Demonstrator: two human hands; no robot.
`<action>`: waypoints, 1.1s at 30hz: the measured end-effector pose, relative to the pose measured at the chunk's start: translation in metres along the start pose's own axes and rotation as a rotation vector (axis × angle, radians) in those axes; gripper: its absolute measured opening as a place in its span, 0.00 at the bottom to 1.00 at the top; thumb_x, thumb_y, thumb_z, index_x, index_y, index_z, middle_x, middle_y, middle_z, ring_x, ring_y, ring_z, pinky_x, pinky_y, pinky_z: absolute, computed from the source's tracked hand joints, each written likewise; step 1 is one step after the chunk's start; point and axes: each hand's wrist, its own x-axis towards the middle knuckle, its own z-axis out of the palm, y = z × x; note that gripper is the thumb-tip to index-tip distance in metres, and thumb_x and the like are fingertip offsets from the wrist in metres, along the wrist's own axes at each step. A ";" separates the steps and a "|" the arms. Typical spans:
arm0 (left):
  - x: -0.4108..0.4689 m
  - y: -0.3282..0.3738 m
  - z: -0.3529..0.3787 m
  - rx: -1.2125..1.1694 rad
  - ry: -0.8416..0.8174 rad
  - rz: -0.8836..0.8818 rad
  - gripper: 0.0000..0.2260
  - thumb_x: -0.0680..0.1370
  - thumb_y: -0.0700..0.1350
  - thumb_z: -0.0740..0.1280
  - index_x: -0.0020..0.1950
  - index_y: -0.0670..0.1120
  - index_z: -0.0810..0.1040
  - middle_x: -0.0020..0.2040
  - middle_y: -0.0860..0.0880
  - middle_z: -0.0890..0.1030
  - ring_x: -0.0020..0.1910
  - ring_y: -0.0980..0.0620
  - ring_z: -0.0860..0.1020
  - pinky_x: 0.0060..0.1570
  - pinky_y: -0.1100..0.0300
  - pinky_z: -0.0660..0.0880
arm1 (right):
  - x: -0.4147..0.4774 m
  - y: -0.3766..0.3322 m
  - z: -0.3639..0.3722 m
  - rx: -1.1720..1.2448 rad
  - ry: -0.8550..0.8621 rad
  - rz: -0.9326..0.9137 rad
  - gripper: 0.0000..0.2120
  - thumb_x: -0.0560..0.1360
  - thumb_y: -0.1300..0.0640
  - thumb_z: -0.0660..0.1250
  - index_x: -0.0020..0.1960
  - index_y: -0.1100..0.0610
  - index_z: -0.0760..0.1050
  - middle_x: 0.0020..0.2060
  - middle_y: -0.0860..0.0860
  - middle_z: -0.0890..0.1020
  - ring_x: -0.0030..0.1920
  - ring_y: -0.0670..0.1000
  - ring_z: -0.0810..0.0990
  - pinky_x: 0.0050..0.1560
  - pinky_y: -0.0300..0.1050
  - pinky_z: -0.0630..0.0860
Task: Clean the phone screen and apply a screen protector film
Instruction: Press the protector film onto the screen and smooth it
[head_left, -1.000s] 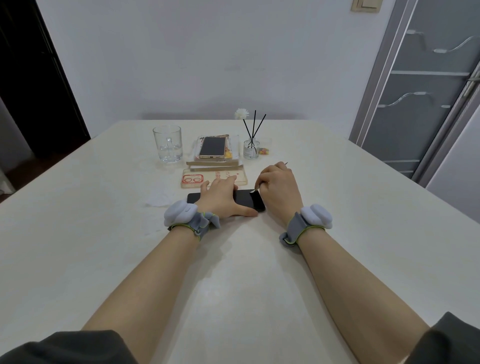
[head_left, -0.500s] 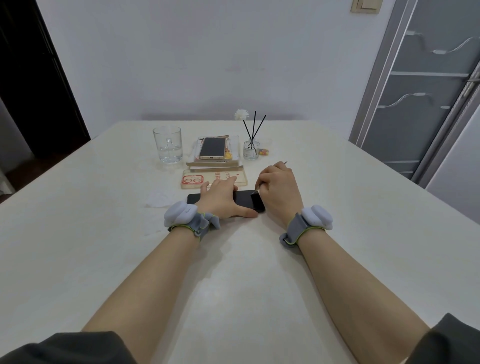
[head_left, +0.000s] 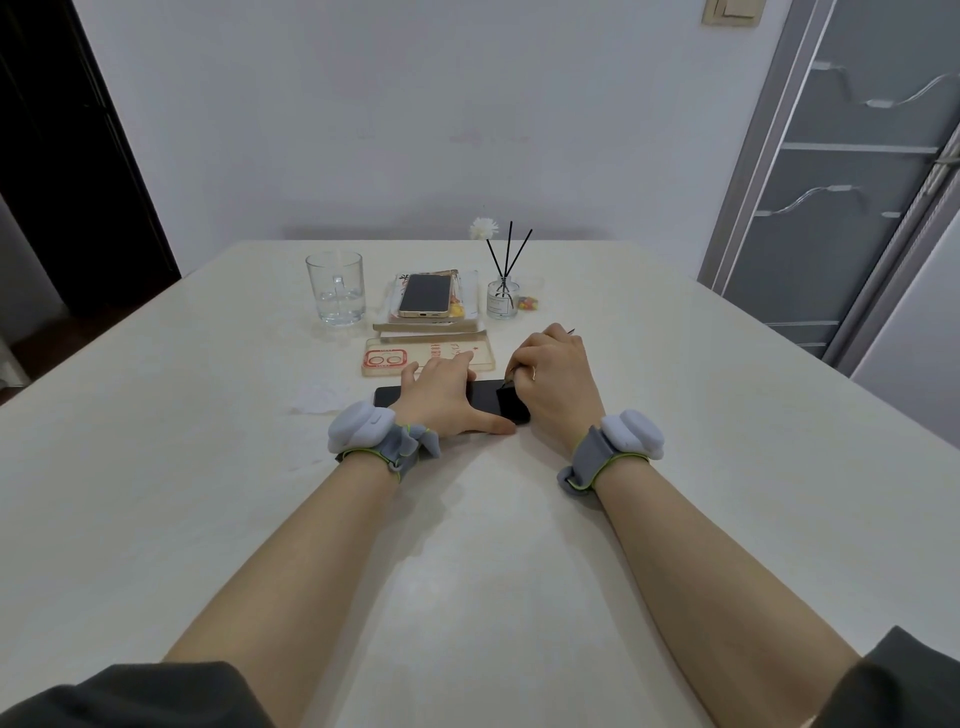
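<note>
A black phone (head_left: 483, 397) lies flat and crosswise on the white table (head_left: 467, 545), screen up. My left hand (head_left: 447, 397) rests across its middle, fingers spread over the far edge and thumb along the near edge, pinning it down. My right hand (head_left: 553, 379) sits curled at the phone's right end, fingertips pinched on a small thin piece at the screen's corner; what that piece is cannot be made out. A crumpled white wipe (head_left: 317, 400) lies just left of the phone.
Beyond the phone lie a clear phone case (head_left: 384, 361) with red print, a stack of books (head_left: 431, 325) carrying a gold phone (head_left: 425, 295), a glass mug (head_left: 336, 288) and a reed diffuser bottle (head_left: 502, 299). A sliding door stands at right.
My right hand's pinched fingertips have shifted slightly left and down onto the phone's right end. My left hand has stayed on the phone.
</note>
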 end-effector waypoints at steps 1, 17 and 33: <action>0.000 0.000 0.000 -0.001 0.001 0.000 0.48 0.63 0.67 0.72 0.75 0.47 0.57 0.66 0.52 0.73 0.70 0.49 0.64 0.71 0.46 0.48 | 0.001 0.000 0.000 -0.012 -0.022 0.004 0.13 0.73 0.64 0.60 0.46 0.59 0.84 0.47 0.52 0.83 0.56 0.55 0.71 0.55 0.44 0.59; -0.001 0.001 -0.001 0.000 -0.008 -0.001 0.49 0.63 0.66 0.72 0.76 0.47 0.56 0.66 0.52 0.73 0.71 0.49 0.63 0.72 0.46 0.48 | -0.004 0.003 -0.001 -0.002 0.051 0.014 0.10 0.72 0.60 0.63 0.40 0.54 0.83 0.41 0.47 0.83 0.50 0.51 0.71 0.50 0.47 0.54; -0.002 0.002 -0.002 -0.009 -0.006 0.001 0.48 0.64 0.65 0.73 0.75 0.47 0.56 0.66 0.52 0.73 0.71 0.49 0.63 0.72 0.46 0.48 | -0.002 0.003 0.003 -0.091 0.112 0.065 0.10 0.74 0.58 0.59 0.45 0.53 0.79 0.43 0.48 0.80 0.54 0.52 0.70 0.50 0.47 0.54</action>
